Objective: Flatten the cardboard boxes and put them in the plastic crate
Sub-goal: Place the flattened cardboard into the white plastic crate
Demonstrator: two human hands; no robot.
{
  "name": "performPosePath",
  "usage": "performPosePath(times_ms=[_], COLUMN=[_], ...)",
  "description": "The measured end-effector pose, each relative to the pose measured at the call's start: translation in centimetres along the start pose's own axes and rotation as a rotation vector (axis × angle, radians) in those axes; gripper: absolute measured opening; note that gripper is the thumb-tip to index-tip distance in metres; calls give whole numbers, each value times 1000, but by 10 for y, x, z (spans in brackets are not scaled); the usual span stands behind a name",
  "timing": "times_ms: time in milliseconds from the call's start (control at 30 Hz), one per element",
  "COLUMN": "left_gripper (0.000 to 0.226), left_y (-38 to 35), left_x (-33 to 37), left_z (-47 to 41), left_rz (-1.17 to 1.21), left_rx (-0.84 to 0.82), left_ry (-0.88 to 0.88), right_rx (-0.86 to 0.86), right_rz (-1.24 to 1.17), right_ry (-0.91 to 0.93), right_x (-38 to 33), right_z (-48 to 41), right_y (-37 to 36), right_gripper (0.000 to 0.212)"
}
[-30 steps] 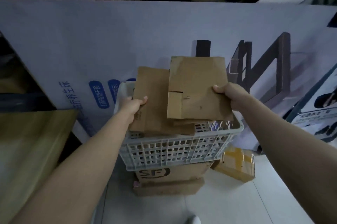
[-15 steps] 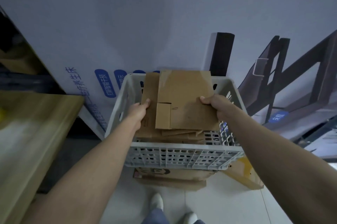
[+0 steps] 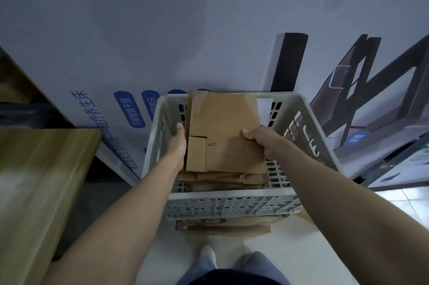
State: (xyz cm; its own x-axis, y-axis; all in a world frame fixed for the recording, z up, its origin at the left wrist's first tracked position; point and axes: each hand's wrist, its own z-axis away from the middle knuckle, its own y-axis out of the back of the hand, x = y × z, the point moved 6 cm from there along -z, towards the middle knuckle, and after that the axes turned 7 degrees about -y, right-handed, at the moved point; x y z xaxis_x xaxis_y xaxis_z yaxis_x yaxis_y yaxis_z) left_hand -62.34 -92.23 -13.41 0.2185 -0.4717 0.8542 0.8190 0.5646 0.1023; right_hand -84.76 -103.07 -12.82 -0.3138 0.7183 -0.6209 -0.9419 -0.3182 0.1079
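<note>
Gripping the flattened cardboard [image 3: 222, 131] by its edges, left hand [image 3: 178, 145] and right hand [image 3: 258, 140] should lay it level in the plastic crate [image 3: 232, 197].

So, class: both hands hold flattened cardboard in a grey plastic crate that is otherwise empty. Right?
No. The head view shows the crate is not otherwise empty: a cardboard stack lies under the top piece that the left hand and right hand hold.

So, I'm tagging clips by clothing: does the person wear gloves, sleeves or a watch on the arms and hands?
No. The left hand and right hand are ungloved. The left forearm and right forearm are uncovered to the frame edge: no sleeve, watch or band shows. Rings cannot be judged here.
</note>
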Motion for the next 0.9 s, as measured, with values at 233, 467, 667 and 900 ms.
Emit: performPosePath(times_ms=[233, 467, 667, 900], left_gripper=[59, 100, 125, 96], left_y=[-9, -3, -4, -23], left_x=[-6, 3, 71, 69], left_z=[-8, -15, -30, -25], left_rz=[-60, -217, -529, -282], left_rx=[-190, -257, -93, -312], left_ry=[14, 81, -285, -222], right_rx=[-10, -32, -58, -138], right_rz=[106, 239, 803, 1040], right_ry=[-65, 65, 318, 467], right_x=[-5, -47, -102, -125], right_z=[-9, -8, 1, 7], right_y=[12, 31, 23, 0], right_gripper=[67, 90, 88, 78])
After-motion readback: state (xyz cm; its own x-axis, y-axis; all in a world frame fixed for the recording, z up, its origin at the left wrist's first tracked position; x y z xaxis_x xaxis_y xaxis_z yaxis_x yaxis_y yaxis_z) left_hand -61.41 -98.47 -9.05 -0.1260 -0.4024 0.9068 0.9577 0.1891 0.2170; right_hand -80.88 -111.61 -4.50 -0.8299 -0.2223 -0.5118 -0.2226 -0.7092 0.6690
